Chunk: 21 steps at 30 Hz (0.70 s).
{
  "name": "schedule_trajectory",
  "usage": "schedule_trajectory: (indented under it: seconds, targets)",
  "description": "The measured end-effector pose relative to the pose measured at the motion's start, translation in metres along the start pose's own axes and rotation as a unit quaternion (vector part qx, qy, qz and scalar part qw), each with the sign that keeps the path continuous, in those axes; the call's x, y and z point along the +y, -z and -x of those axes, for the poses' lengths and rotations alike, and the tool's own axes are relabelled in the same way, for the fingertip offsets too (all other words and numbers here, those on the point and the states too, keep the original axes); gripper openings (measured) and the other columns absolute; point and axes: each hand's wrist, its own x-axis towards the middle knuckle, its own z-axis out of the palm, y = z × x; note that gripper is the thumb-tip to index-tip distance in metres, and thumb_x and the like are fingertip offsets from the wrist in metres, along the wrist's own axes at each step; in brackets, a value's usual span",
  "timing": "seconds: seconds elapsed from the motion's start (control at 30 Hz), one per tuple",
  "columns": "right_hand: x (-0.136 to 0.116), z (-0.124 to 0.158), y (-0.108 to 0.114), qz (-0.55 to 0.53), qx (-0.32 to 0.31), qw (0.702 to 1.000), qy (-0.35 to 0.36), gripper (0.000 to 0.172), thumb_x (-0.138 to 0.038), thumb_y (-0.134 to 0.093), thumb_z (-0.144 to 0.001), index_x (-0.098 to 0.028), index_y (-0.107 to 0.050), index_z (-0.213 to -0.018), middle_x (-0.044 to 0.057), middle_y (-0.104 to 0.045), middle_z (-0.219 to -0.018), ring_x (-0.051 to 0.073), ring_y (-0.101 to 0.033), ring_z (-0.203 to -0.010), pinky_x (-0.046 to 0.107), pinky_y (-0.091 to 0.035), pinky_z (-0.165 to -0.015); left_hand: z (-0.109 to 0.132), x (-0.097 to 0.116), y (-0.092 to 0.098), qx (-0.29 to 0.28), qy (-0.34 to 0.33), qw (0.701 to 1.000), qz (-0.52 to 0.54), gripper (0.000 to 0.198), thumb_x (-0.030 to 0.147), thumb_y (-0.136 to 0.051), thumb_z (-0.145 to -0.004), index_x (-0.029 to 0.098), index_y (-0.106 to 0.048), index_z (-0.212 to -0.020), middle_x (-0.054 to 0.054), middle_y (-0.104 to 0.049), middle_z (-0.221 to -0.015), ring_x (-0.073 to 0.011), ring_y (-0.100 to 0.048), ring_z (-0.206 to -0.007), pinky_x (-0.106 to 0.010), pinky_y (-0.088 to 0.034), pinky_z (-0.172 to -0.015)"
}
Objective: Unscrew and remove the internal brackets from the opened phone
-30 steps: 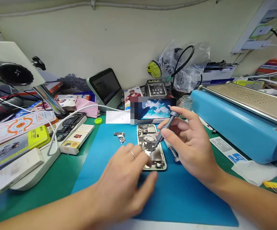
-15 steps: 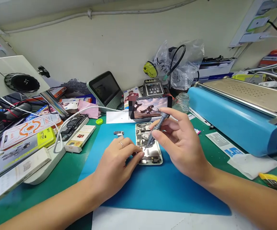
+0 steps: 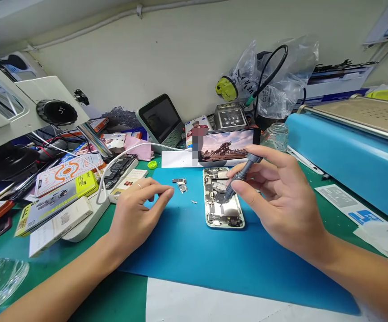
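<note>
An opened phone (image 3: 225, 210) lies flat on the blue mat (image 3: 194, 255), its inner parts showing. My right hand (image 3: 288, 192) is closed round a grey screwdriver (image 3: 242, 175), which slants down over the middle of the phone. I cannot tell whether its tip touches. Left of the phone, my left hand (image 3: 137, 210) hovers above the mat, thumb and forefinger pinched together. Anything between those fingertips is too small to make out. Small metal phone parts (image 3: 181, 184) sit on the mat beyond it, and a tiny silvery piece (image 3: 194, 202) lies nearer the phone.
Behind the phone, a second phone (image 3: 230, 145) leans upright, playing a picture. At left stand a microscope stand (image 3: 56, 100) and boxes (image 3: 58, 203) beside a white cable. A blue machine (image 3: 344, 156) fills the right, with a glass jar (image 3: 276, 137) by it.
My left hand has drawn away from the opened phone to the left. The screwdriver stays over the phone in my right hand. The camera view has shifted, and the tiny silvery piece now shows.
</note>
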Motion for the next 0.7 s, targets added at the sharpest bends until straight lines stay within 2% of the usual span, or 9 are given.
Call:
schedule_trajectory:
  seconds: [0.07,0.13,0.2,0.27,0.3,0.4,0.53,0.6,0.7]
  targets:
    - [0.001,0.001,0.0,-0.001,-0.005,1.0,0.002,0.046,-0.018,-0.074,-0.103,-0.033,-0.059,-0.144,0.001,-0.081,-0.109,0.019,-0.081,-0.1,0.034,-0.071,-0.088,0.003,0.012,0.002,0.021,-0.032,0.999,0.008,0.016,0.016,-0.065,-0.106,0.018,-0.074,-0.093,-0.001,-0.071,-0.083,-0.0127,-0.062,-0.07,-0.027,-0.052,-0.066]
    - [0.002,0.003,-0.001,0.001,-0.022,1.0,0.01,0.047,-0.017,-0.072,-0.104,-0.034,-0.058,-0.146,0.002,-0.081,-0.11,0.019,-0.081,-0.099,0.034,-0.071,-0.088,0.01,0.031,-0.003,-0.003,-0.099,0.995,0.024,0.019,0.014,-0.06,-0.106,0.018,-0.073,-0.093,0.0,-0.07,-0.08,-0.0126,-0.064,-0.071,-0.027,-0.052,-0.066]
    - [0.004,0.007,-0.003,0.006,-0.048,0.998,0.026,0.049,-0.016,-0.071,-0.104,-0.035,-0.057,-0.147,0.001,-0.081,-0.112,0.018,-0.081,-0.099,0.033,-0.071,-0.089,0.02,0.054,-0.015,-0.04,-0.18,0.982,0.026,0.024,0.018,-0.055,-0.108,0.018,-0.074,-0.092,0.002,-0.063,-0.069,-0.0142,-0.056,-0.059,-0.032,-0.044,-0.056]
    - [0.006,0.01,-0.005,0.009,-0.069,0.997,0.042,0.051,-0.016,-0.073,-0.103,-0.037,-0.058,-0.147,0.0,-0.08,-0.115,0.017,-0.081,-0.1,0.031,-0.071,-0.091,0.028,0.078,-0.032,-0.018,-0.275,0.961,-0.039,0.03,0.025,-0.05,-0.111,0.011,-0.076,-0.105,0.001,-0.063,-0.068,-0.0152,-0.054,-0.054,-0.035,-0.04,-0.048]
    - [0.007,0.012,-0.005,0.01,-0.079,0.996,0.049,0.052,-0.015,-0.074,-0.102,-0.038,-0.059,-0.147,0.0,-0.08,-0.118,0.017,-0.081,-0.102,0.031,-0.071,-0.092,0.03,0.089,-0.041,-0.004,-0.286,0.957,-0.046,0.035,0.03,-0.048,-0.112,0.011,-0.075,-0.101,0.002,-0.059,-0.064,-0.0151,-0.05,-0.051,-0.036,-0.035,-0.045]
    - [0.009,0.015,-0.005,0.034,-0.112,0.99,0.078,0.06,-0.012,-0.073,-0.102,-0.04,-0.056,-0.152,0.0,-0.08,-0.128,0.018,-0.082,-0.106,0.032,-0.071,-0.096,0.033,0.108,-0.064,0.028,-0.289,0.956,-0.048,0.036,0.032,-0.059,-0.105,0.023,-0.056,-0.071,0.004,-0.047,-0.058,-0.0139,-0.038,-0.048,-0.035,-0.028,-0.044]
    - [0.01,0.017,-0.002,0.094,-0.142,0.979,0.111,0.07,-0.009,-0.07,-0.102,-0.04,-0.047,-0.161,-0.001,-0.08,-0.132,0.016,-0.081,-0.108,0.028,-0.069,-0.097,0.033,0.101,-0.076,0.035,-0.252,0.963,-0.093,0.029,0.022,-0.061,-0.103,0.025,-0.051,-0.076,0.004,-0.054,-0.062,-0.0165,-0.047,-0.055,-0.035,-0.059,-0.083]
    - [0.011,0.018,0.0,0.095,-0.145,0.979,0.105,0.074,-0.007,-0.07,-0.101,-0.039,-0.046,-0.163,-0.001,-0.079,-0.136,0.016,-0.081,-0.111,0.028,-0.069,-0.1,0.035,0.095,-0.078,0.028,-0.251,0.963,-0.093,0.031,0.028,-0.063,-0.104,0.025,-0.051,-0.076,0.005,-0.053,-0.062,-0.0158,-0.048,-0.054,-0.04,-0.061,-0.098]
    - [0.01,0.02,0.001,0.074,-0.141,0.984,0.081,0.076,-0.004,-0.07,-0.1,-0.04,-0.047,-0.163,0.0,-0.079,-0.137,0.017,-0.082,-0.111,0.028,-0.069,-0.1,0.04,0.092,-0.079,0.022,-0.22,0.971,-0.09,0.033,0.023,-0.074,-0.098,0.024,-0.05,-0.075,0.008,-0.05,-0.062,-0.0129,-0.05,-0.053,-0.044,-0.063,-0.105]
